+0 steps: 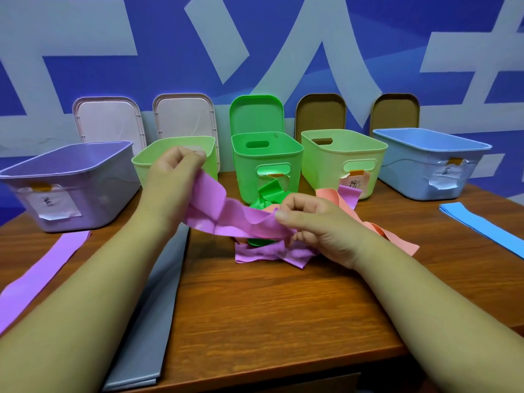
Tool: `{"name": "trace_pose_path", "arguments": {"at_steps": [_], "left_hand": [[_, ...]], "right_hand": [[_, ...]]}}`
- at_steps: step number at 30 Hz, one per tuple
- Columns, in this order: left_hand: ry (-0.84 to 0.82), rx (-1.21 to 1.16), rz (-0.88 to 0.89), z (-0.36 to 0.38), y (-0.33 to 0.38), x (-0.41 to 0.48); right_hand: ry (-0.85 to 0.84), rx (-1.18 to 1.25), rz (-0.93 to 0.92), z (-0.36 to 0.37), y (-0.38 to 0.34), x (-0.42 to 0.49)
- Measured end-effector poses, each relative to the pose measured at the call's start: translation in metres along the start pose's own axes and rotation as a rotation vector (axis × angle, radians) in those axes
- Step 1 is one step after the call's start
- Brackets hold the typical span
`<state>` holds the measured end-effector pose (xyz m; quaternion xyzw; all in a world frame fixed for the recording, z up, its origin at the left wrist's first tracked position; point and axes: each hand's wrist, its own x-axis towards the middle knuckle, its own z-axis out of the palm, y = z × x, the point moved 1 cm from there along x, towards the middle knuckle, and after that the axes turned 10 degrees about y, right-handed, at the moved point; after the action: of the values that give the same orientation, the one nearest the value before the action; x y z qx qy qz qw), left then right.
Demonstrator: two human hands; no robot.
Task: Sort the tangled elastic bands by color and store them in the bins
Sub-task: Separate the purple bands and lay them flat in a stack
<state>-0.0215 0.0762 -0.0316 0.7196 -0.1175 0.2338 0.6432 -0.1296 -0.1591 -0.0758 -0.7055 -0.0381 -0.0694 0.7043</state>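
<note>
A purple band (226, 214) stretches between my hands above the table's middle. My left hand (170, 177) pinches its raised far end near the pale green bin (147, 160). My right hand (320, 222) grips the band lower, right over a tangle of purple, green (269, 194) and salmon bands (380, 228). Five open bins stand in a row at the back: purple bin (93, 205), pale green, bright green bin (292, 163), second pale green bin (377, 163), blue bin (402, 177).
A flat purple band (42, 273) lies at the left, a grey band (158, 316) under my left forearm, a blue band (487, 228) at the right. Several lids lean on the blue wall behind the bins. The wooden table's front edge (283, 373) is close.
</note>
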Motion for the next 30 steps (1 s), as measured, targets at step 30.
{"name": "trace_pose_path", "arguments": {"at_steps": [30], "left_hand": [[-0.837, 0.512, 0.589, 0.009, -0.023, -0.009]], "right_hand": [[0.457, -0.359, 0.022, -0.023, 0.021, 0.025]]}}
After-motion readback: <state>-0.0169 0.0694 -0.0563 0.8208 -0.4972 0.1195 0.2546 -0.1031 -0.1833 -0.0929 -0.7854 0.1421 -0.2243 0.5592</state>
